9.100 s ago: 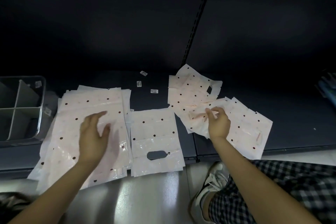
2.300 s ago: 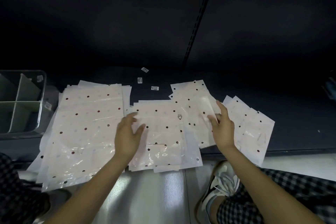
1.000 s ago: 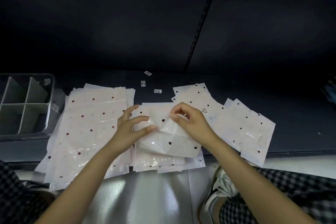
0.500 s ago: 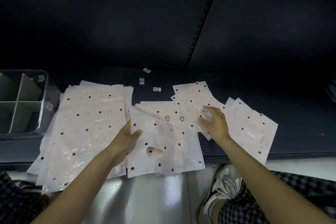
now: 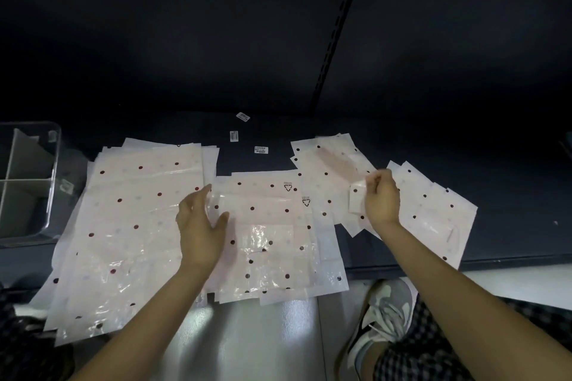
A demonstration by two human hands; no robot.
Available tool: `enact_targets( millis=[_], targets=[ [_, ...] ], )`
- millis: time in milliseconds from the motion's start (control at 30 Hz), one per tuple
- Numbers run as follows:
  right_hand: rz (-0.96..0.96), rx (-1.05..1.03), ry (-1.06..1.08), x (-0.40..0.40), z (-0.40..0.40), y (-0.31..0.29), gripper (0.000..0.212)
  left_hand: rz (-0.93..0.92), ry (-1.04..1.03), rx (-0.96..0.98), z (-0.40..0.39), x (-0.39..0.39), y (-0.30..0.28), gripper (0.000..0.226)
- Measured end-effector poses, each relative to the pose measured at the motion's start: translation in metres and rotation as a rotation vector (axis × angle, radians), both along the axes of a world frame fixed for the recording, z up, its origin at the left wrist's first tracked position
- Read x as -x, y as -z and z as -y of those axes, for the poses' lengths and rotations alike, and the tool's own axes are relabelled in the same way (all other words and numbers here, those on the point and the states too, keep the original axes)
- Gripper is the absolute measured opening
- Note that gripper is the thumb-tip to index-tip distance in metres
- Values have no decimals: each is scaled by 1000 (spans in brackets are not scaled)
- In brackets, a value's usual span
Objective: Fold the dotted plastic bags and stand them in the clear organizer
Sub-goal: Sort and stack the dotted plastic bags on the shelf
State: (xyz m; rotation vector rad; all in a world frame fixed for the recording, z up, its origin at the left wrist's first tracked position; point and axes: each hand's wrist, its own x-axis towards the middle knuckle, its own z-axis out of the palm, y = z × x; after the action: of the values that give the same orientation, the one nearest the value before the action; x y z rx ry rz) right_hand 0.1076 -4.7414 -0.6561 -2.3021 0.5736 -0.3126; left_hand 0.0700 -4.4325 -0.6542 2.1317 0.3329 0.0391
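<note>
White plastic bags with dark dots lie in piles on a dark shelf. A large stack [image 5: 130, 226] is at the left, a middle stack [image 5: 272, 235] in front of me, and smaller bags [image 5: 433, 216] fan out at the right. My left hand [image 5: 199, 226] rests flat, fingers apart, on the left edge of the middle stack. My right hand [image 5: 380, 198] is raised a little and pinches the corner of a small dotted bag [image 5: 337, 176] from the right pile. The clear organizer [image 5: 52, 182] with white dividers stands at the far left, its compartments empty.
Three small white labels [image 5: 261, 150] lie on the shelf behind the middle stack. The shelf's front edge [image 5: 510, 261] runs below the bags, with a pale floor beneath. My sneaker [image 5: 383, 315] and checked trousers are at the lower right.
My left hand has laid the lifted bag flat on the middle stack. My right hand has moved right and closed on a small bag's corner, lifting it.
</note>
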Motion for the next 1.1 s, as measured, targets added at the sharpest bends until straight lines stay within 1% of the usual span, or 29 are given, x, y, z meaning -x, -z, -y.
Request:
enact_targets(
  millis=[33,100,167,200,267,300,367,400,433,467,500,567,633,667,700,767,833,867,933,1000,1033,1067,1100],
  targets=[
    [24,-25,-46,-1,-6,-7,9,42,35,-13,2,1,-1,52],
    [41,-103,-198,2,-25,-22,14,31,163,76,9,5,-6,42],
    [2,-174,-357,11,-52,-29,20,-98,269,266,18,9,-13,38],
    [-36,-198,-443,18,-66,-29,19,-186,283,389,23,10,-16,40],
    [-154,-224,-642,35,-91,-24,12,-341,227,607,30,12,-19,50],
    [-226,-221,-740,42,-102,-20,9,-394,196,652,32,13,-19,48],
    [-323,-182,-862,52,-114,-9,6,-396,151,593,31,13,-16,35],
    [-311,-152,-851,52,-114,-4,6,-372,119,531,29,13,-12,37],
    [-259,-115,-786,48,-108,1,6,-349,74,468,26,13,-8,46],
    [-201,-59,-681,42,-98,5,8,-329,29,409,22,12,-4,54],
    [-162,20,-564,34,-83,9,16,-307,-3,357,17,12,-2,60],
    [-199,177,-386,20,-45,15,35,-267,-24,289,9,10,2,65],
    [-314,281,-298,16,-14,22,47,-219,-22,243,4,8,7,67],
    [-349,326,-279,16,-5,25,47,-199,-17,218,3,8,8,67],
    [-349,361,-268,16,0,30,42,-177,-11,202,3,8,8,67],
    [-296,430,-252,14,1,35,26,-126,-1,179,4,9,9,66],
    [-295,473,-227,7,-2,34,21,-71,9,70,4,11,9,64],
    [-288,443,-185,3,-4,33,20,-32,14,2,4,12,8,63],
    [-195,253,-36,-3,-8,27,20,33,33,-53,5,13,4,60],
    [-26,16,117,-7,-14,16,22,58,68,-16,9,13,-2,56],
    [46,-56,152,-8,-18,9,22,61,95,13,12,13,-5,52],
    [99,-92,145,-9,-23,2,21,57,132,50,16,13,-9,47],
    [133,-110,94,-8,-30,-5,19,41,174,104,20,14,-11,41]
  ],
)
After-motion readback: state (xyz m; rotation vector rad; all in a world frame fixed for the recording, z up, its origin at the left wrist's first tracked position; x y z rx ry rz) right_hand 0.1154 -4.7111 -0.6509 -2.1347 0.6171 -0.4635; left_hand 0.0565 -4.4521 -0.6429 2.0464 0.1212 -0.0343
